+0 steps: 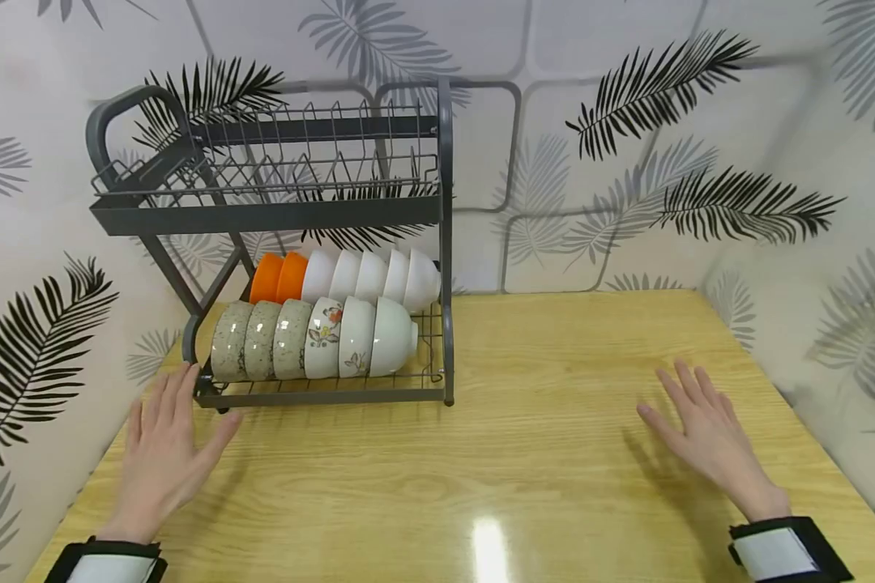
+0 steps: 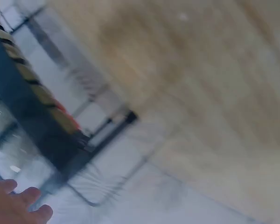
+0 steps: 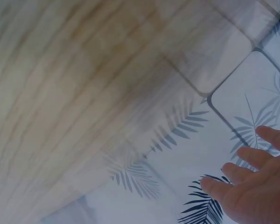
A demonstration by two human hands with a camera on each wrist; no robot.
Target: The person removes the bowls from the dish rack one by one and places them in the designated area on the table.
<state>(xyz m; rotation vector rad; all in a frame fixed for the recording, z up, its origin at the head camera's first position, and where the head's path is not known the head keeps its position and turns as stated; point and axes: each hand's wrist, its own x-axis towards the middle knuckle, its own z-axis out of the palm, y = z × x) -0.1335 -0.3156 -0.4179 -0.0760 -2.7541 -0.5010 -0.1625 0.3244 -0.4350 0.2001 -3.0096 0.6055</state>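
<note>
On the surface (image 1: 554, 453), the rack (image 1: 277, 217) stands near your left grip (image 1: 162, 457), well apart from your right grip (image 1: 707, 441), both outstretched and empty, so you'd do best to steady it while easing its low, nested bowls (image 1: 323, 340) out singly.

The head view is bright and evenly lit, with a white glare streak (image 1: 490, 552) on the glossy, yellow wood-grain tabletop (image 1: 554, 364) and soft shadows beside the person's bare left hand (image 1: 162, 453) and bare right hand (image 1: 710, 437). The left wrist view is dimmer, bluish and smeared, blurring the dark grey metal dish rack (image 2: 25, 107). The right wrist view, also dim, blurs the tabletop's grain but shows the pale leaf-printed wall (image 3: 177, 163) more crisply.
</note>
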